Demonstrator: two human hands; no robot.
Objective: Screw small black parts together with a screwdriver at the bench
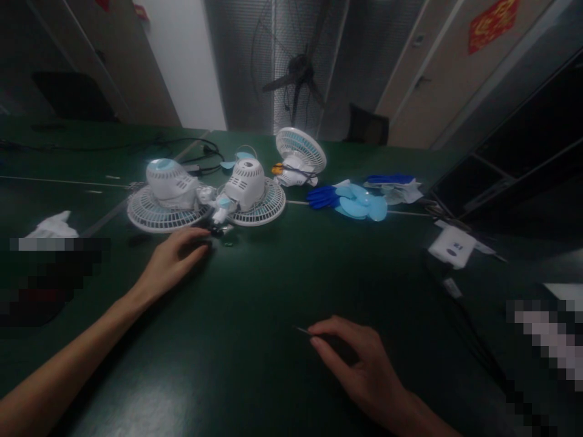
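Note:
My left hand [175, 260] reaches over the green table, thumb and fingers apart. Its fingertips are at a small black part [217, 232] in front of two white fan heads; whether they touch it I cannot tell. One fan head [166, 191] lies face down at left. Another fan head [248, 191] lies face down beside it, with small white pieces [221, 209] between them. Nearer to me, my right hand [359, 358] pinches a thin, dark, pointed rod [302, 330] between thumb and forefinger. Its exact kind is not clear.
Farther back stands a tilted white fan [298, 155]. To its right are blue gloves [322, 197] and light-blue fan blades [359, 202]. A white box [452, 246] with a cable sits at right. Crumpled white material [52, 226] lies at left. Black cables [173, 142] run along the back.

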